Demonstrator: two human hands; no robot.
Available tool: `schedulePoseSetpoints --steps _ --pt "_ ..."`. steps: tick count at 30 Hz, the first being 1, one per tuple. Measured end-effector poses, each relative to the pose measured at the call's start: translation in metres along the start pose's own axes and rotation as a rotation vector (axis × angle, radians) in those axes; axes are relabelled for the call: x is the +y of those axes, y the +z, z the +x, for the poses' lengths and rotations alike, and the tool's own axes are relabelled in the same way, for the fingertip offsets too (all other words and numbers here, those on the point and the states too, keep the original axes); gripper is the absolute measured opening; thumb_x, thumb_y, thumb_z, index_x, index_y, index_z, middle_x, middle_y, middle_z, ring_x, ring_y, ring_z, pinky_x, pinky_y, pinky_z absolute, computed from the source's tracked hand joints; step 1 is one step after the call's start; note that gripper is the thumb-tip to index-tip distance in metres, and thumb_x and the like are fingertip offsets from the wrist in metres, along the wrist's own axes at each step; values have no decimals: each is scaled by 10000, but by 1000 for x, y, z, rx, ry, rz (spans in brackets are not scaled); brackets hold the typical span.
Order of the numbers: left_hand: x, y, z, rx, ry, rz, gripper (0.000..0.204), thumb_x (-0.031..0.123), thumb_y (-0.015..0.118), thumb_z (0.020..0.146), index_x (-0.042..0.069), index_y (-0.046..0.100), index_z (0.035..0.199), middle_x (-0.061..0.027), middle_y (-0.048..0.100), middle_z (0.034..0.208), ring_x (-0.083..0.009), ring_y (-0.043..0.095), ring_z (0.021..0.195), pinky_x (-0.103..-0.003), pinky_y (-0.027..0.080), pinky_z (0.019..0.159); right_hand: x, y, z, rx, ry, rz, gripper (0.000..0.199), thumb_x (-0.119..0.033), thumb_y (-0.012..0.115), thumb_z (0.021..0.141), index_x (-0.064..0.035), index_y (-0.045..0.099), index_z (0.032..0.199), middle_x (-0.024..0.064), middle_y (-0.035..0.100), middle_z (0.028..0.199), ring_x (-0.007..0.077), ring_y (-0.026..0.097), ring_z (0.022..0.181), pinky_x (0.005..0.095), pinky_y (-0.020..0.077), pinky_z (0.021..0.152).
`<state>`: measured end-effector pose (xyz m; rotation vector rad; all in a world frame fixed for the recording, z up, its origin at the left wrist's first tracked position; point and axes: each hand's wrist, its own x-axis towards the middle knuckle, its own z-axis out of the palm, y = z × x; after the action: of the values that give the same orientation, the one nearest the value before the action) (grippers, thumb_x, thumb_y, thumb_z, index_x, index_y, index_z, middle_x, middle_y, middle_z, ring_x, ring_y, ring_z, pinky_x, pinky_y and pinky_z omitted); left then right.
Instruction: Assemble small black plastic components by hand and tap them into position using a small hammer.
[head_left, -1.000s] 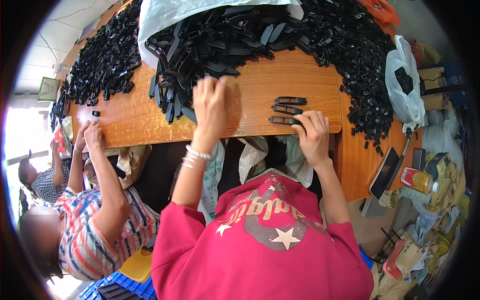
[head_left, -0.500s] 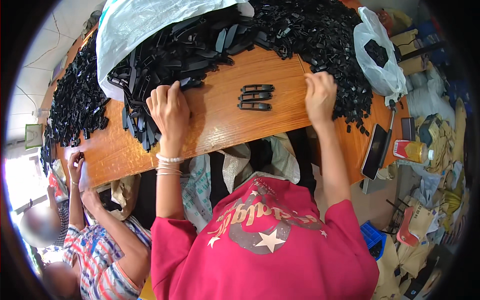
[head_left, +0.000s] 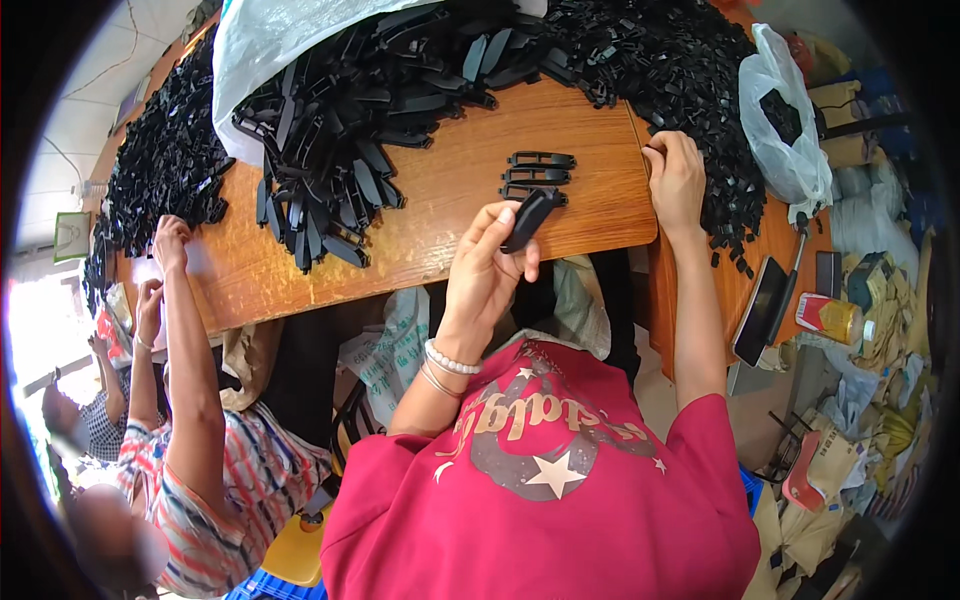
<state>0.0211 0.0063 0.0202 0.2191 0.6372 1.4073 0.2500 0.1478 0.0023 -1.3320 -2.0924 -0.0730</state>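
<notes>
Black plastic strip (head_left: 532,220) pinched in left hand (head_left: 485,265) over the wooden table (head_left: 430,225), probably for control; three slim frames (head_left: 543,176) lined up beyond, easy reach I guess; right hand (head_left: 678,178) half-curled by the small-parts pile (head_left: 728,180), can't tell if it's empty

Held elongated part (head_left: 528,222): black, with a grey sheen
Three slotted frames (head_left: 543,159): black
Heaped long parts (head_left: 330,130): black, some slate-grey where light strikes
Tabletop (head_left: 450,225): orange-brown wood grain, rubbed paler in patches
T-shirt (head_left: 540,550): crimson, printed with cream lettering and stars on a grey-brown motif
Beaded bracelet (head_left: 453,363): pearly white
Neighbour's top (head_left: 285,455): streaky stripes of coral red, blue and white (the busiest pattern here)
Farther co-worker's shirt (head_left: 101,428): small dark-and-white check
Sack (head_left: 385,365): white, printed in green
Bottle (head_left: 846,323): amber, with a red-and-yellow label and white cap
</notes>
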Motion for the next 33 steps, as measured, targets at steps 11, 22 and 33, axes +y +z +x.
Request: schedulePoseSetpoints --steps 11,22,33 --pt "16 0 -23 -214 -146 184 315 -5 674 843 -48 588 1143 -114 652 966 -139 647 761 -232 527 690 -125 -56 -35 -112 353 907 129 -40 739 800 -13 671 906 41 629 795 92 570 695 226 449 610" --pt "11 18 -55 -139 -45 383 444 188 552 980 -19 478 1365 -70 665 994 -79 599 842 -193 477 755 -148 -75 -39 18 -22 719 181 51 737 731 0 655 884 117 644 832 245 643 697 320 513 581" --pt "15 29 -67 -48 134 675 417 134 579 959 -70 509 1317 -99 608 1226 -115 554 1081 -252 421 958 -161 -77 -52 122 -182 623 251 111 726 714 56 636 941 136 625 843 263 622 674 329 496 560"
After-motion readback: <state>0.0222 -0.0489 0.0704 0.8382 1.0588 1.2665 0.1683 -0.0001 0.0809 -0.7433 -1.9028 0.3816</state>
